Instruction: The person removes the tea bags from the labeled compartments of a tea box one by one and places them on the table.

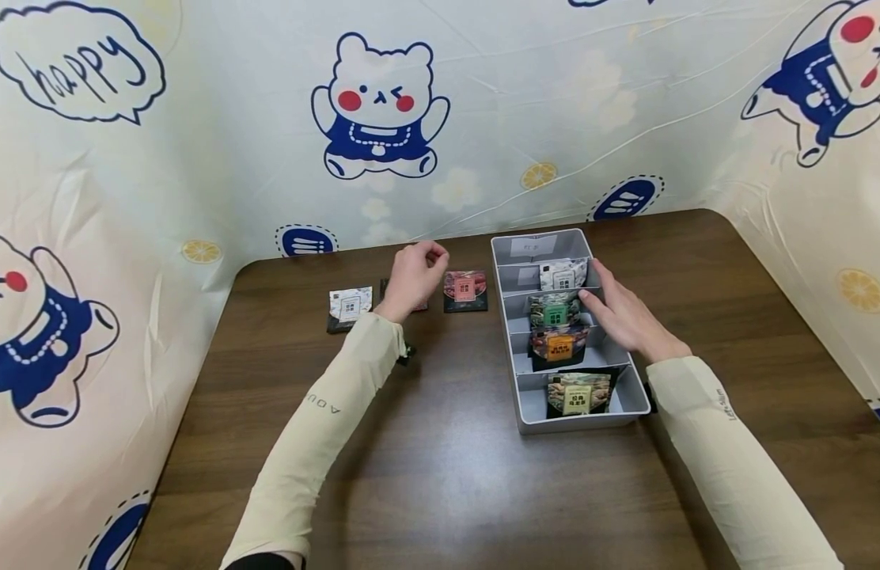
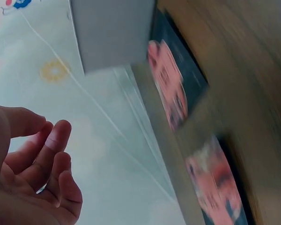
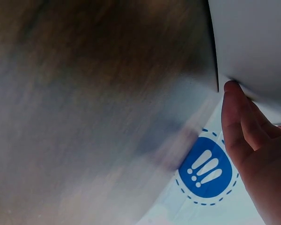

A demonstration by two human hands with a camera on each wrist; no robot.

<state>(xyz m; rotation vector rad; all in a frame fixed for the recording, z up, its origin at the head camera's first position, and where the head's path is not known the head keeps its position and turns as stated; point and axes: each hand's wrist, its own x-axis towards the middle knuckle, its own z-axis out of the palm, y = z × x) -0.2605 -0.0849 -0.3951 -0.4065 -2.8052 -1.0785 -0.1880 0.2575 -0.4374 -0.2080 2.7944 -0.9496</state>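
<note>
A grey divided storage box (image 1: 523, 404) stands on the table. My right hand (image 1: 628, 313) holds its right wall, thumb over the rim and fingers along the outside; the right wrist view shows those fingers against the wall. My left hand (image 1: 414, 279) hovers over a row of small flat packets, partly covering a dark red one (image 2: 218, 185). Its fingers are loosely bent, thumb close to the fingertips, with nothing visible between them. To its right lies a red-and-black packet (image 1: 464, 291), to its left a white-and-black packet (image 1: 349, 309).
Inside the box are a white packet (image 1: 563, 275), a green packet (image 1: 555, 312), an orange packet (image 1: 558, 347) and a yellow-green packet (image 1: 577, 397), in separate compartments. The rear compartment bears a paper label (image 1: 533, 246). A printed cloth (image 1: 497, 119) hangs around the wooden table (image 1: 440, 483).
</note>
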